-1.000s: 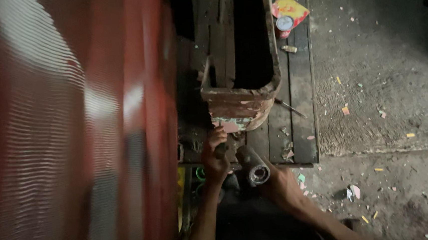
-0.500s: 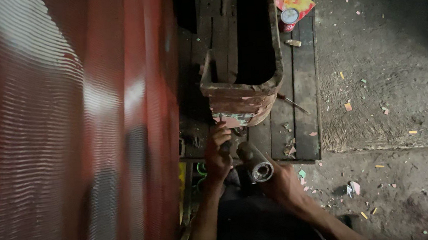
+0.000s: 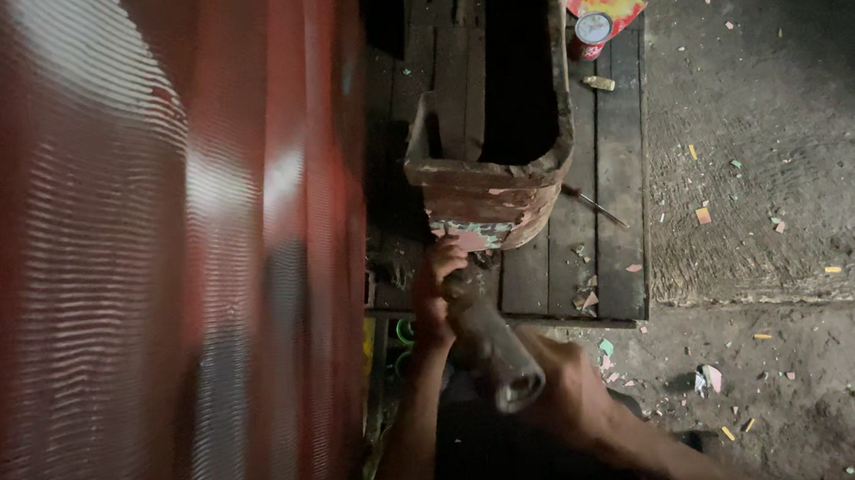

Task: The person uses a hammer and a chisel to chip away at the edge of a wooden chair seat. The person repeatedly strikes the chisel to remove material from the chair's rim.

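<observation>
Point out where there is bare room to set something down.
Free: planks right of the worn wooden trough, below the can; littered concrete floor beyond. Crowded: by both hands on the metal pipe.

Both forearms are bare to the lower frame edge; no sleeves, gloves, watch or rings are visible. The left hand (image 3: 435, 295) and right hand (image 3: 571, 392) are uncovered. Dark clothing shows below, between the arms; its detail is indiscernible.
</observation>
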